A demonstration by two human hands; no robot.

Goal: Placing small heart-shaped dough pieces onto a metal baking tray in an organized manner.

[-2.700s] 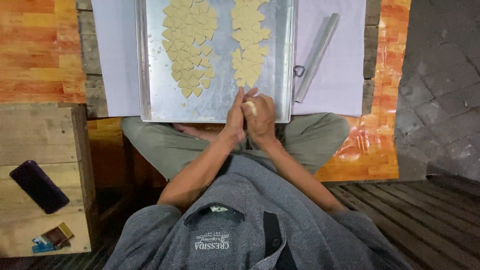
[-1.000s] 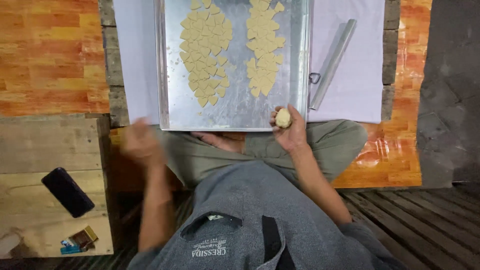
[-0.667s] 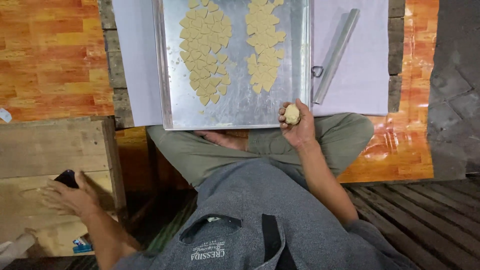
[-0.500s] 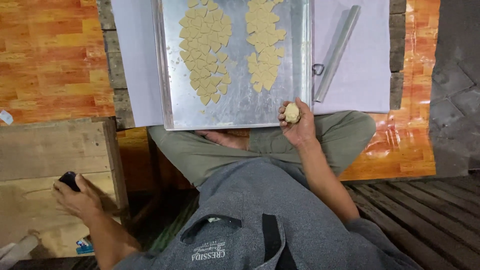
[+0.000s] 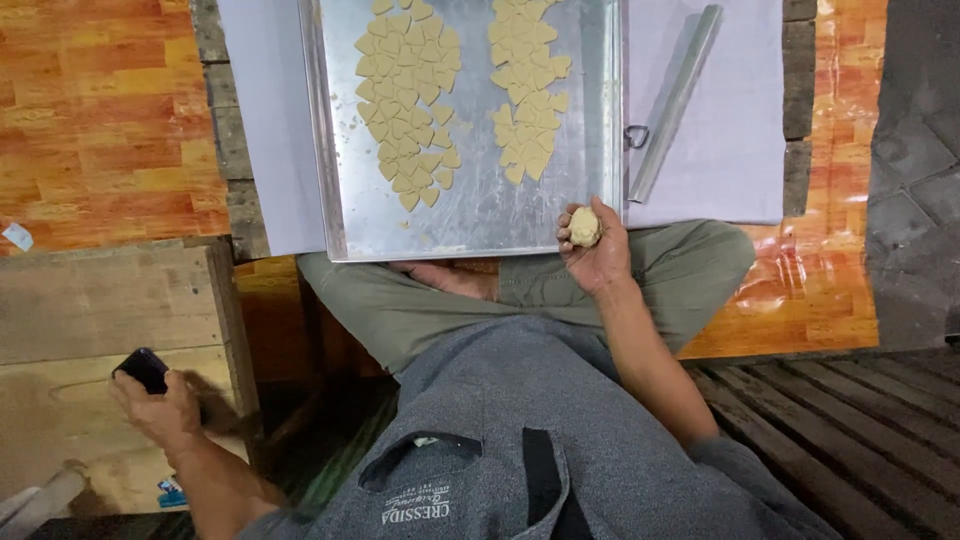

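My right hand (image 5: 598, 252) holds a small ball of pale dough (image 5: 584, 226) in its fingers, just at the near edge of a metal baking tray (image 5: 470, 215). Two clusters of heart-shaped dough pieces (image 5: 410, 110) lie on the tray. My left hand (image 5: 160, 410) reaches down to the left and rests on a black phone (image 5: 143, 367) that lies on a wooden board (image 5: 90, 310); the fingers cover part of the phone.
A metal rolling tube (image 5: 675, 100) lies on a pale sheet (image 5: 735, 140) right of the tray. My crossed legs in green trousers (image 5: 400, 310) sit under the tray's near edge. Orange patterned flooring (image 5: 90, 120) and dark wooden slats (image 5: 850, 440) surround me.
My left hand left the dough, swung down to the left and landed on the black phone. My right hand stays by the tray's near edge with the dough ball.
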